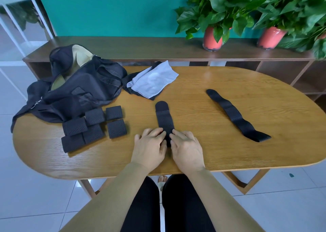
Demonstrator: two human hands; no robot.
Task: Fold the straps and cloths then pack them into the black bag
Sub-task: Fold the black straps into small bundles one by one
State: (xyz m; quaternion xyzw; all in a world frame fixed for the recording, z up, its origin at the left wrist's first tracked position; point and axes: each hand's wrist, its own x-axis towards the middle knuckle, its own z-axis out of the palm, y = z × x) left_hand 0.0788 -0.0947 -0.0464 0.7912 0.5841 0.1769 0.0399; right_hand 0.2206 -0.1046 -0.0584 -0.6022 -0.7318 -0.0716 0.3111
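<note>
A black strap (164, 116) lies lengthwise on the wooden table (202, 154) in front of me. My left hand (150, 147) and my right hand (186, 148) both pinch its near end, fingers curled on the fabric. A second black strap (234, 114) lies unfolded and wavy to the right. Several folded black straps (91, 126) sit in a cluster at the left. Behind them the black bag (74, 88) lies unzipped with its tan lining showing. A light grey cloth (155, 80) rests folded on a dark cloth (153, 96) beside the bag.
A low wooden shelf unit (141, 46) runs behind the table against a teal wall. Two potted plants in red pots (212, 39) stand on it at the right. White tiled floor surrounds the table, and my legs are below its near edge.
</note>
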